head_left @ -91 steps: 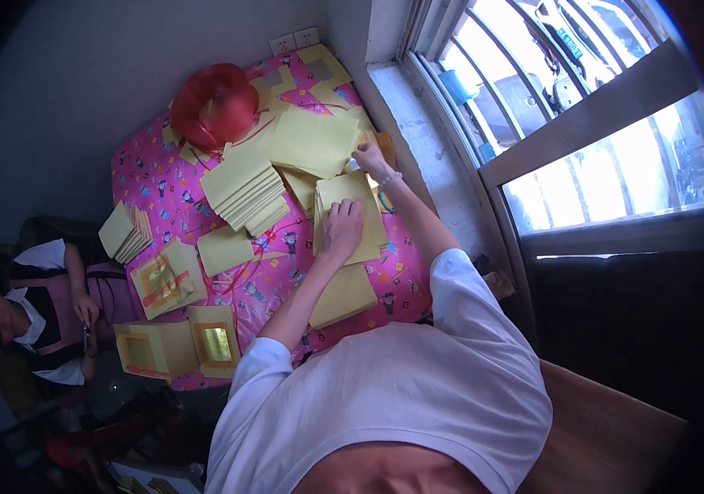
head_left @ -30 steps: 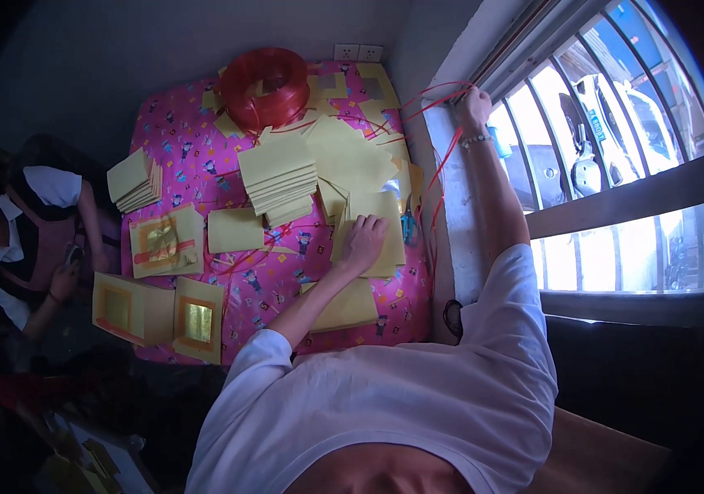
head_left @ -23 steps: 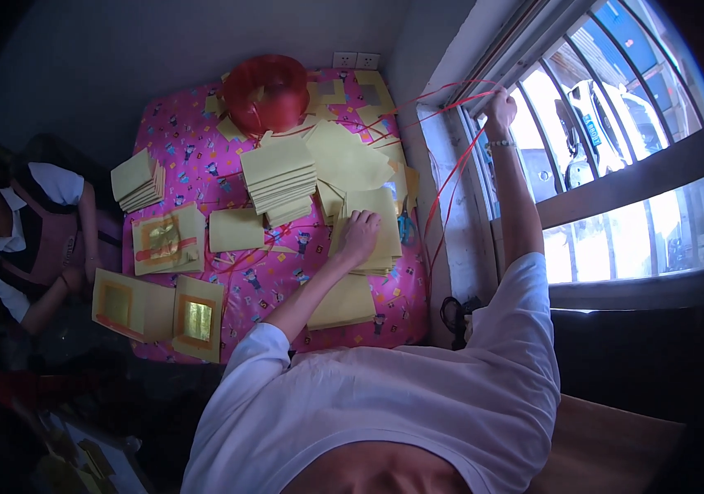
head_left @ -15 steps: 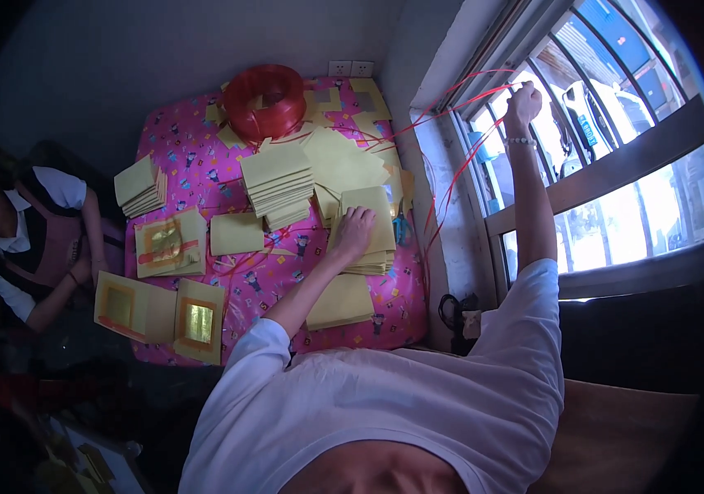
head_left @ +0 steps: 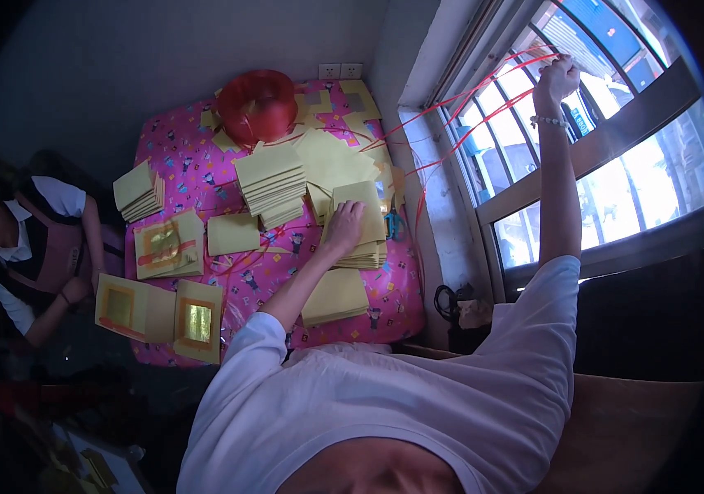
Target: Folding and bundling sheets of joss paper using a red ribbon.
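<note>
My right hand [head_left: 559, 76] is raised high by the barred window, its fingers closed on a red plastic string [head_left: 492, 114]. Strands of it stretch taut back toward the table. My left hand [head_left: 347, 224] lies on a stack of yellow paper envelopes [head_left: 362, 257], fingers extended over the top one. Just right of that stack is a pair of blue-handled scissors [head_left: 394, 225], partly hidden. The thick red coil of string [head_left: 265, 125] sits at the back of the table.
More envelope stacks [head_left: 271, 177] stand on the pink patterned tablecloth [head_left: 228, 292]. Windowed envelopes [head_left: 169, 244] lie at the left. Another person [head_left: 43, 239] sits beyond the table's left edge. The window frame [head_left: 586, 150] rises at the right, beside a wall and sill.
My right hand has moved farther right and slightly up, drawing the red string outward. My left hand stays on the envelope stack. The other person's hands have shifted slightly.
</note>
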Demonstrator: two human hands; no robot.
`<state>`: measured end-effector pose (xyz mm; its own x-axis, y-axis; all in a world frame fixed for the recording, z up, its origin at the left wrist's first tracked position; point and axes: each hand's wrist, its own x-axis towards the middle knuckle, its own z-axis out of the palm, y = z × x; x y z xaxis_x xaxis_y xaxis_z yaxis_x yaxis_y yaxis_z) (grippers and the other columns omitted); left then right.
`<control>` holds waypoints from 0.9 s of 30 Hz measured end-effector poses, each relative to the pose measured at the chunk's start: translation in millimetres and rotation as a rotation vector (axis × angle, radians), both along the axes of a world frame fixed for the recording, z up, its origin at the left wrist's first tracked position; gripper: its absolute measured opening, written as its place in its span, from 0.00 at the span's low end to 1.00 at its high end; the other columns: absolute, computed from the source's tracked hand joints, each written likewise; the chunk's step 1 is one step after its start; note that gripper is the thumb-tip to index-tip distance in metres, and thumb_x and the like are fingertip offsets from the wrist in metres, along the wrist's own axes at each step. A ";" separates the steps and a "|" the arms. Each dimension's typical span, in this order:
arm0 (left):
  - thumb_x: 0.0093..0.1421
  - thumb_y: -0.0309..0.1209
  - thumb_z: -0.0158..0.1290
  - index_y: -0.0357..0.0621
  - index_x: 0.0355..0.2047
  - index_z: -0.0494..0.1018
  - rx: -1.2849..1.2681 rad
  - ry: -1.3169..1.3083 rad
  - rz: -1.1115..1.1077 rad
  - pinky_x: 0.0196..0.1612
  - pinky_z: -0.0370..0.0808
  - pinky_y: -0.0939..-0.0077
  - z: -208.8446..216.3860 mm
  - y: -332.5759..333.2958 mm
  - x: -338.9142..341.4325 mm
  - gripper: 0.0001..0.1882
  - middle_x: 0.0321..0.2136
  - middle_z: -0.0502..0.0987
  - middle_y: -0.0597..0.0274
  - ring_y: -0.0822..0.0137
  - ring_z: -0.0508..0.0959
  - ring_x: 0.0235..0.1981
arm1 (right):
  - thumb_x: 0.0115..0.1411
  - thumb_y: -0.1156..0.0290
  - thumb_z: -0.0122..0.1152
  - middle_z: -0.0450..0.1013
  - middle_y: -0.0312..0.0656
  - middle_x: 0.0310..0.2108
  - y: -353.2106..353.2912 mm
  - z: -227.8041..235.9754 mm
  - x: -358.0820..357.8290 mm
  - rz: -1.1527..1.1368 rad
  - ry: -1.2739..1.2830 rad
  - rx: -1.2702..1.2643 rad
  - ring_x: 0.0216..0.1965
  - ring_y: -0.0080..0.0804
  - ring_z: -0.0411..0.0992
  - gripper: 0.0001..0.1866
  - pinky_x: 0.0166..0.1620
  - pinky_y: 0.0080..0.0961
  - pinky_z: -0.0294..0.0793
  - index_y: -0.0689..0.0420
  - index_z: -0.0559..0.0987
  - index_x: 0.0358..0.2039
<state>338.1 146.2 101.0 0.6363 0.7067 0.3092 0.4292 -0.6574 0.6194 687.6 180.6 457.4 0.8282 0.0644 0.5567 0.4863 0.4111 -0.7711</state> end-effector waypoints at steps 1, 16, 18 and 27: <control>0.51 0.19 0.42 0.38 0.42 0.65 -0.004 0.001 0.004 0.46 0.67 0.61 0.4 -0.3 -0.5 0.16 0.37 0.69 0.47 0.49 0.69 0.40 | 0.64 0.65 0.44 0.67 0.39 0.22 -4.1 6.4 -3.2 0.003 -0.023 0.020 0.19 0.21 0.64 0.13 0.22 0.19 0.64 0.63 0.69 0.31; 0.61 0.33 0.42 0.40 0.42 0.68 -0.236 -0.302 0.011 0.43 0.68 0.67 43.3 12.2 -5.2 0.13 0.36 0.72 0.56 0.61 0.71 0.40 | 0.65 0.64 0.46 0.59 0.24 0.15 -48.8 89.6 -184.3 0.458 -0.678 0.261 0.14 0.08 0.52 0.10 0.16 0.10 0.53 0.55 0.74 0.35; 0.64 0.45 0.38 0.43 0.45 0.69 -0.615 -0.538 -0.146 0.41 0.66 0.74 95.5 12.1 -6.1 0.21 0.38 0.73 0.63 0.71 0.71 0.40 | 0.65 0.66 0.46 0.65 0.27 0.18 -63.7 93.5 -215.4 0.532 -0.782 0.022 0.17 0.10 0.59 0.11 0.19 0.09 0.59 0.58 0.74 0.36; 0.50 0.67 0.42 0.40 0.58 0.57 -1.081 -1.472 -0.826 0.55 0.63 0.66 268.0 5.4 -101.2 0.47 0.54 0.65 0.55 0.62 0.67 0.53 | 0.56 0.65 0.55 0.71 0.41 0.20 -67.4 7.9 -277.2 0.567 -1.346 -0.453 0.20 0.39 0.71 0.07 0.23 0.32 0.69 0.55 0.74 0.29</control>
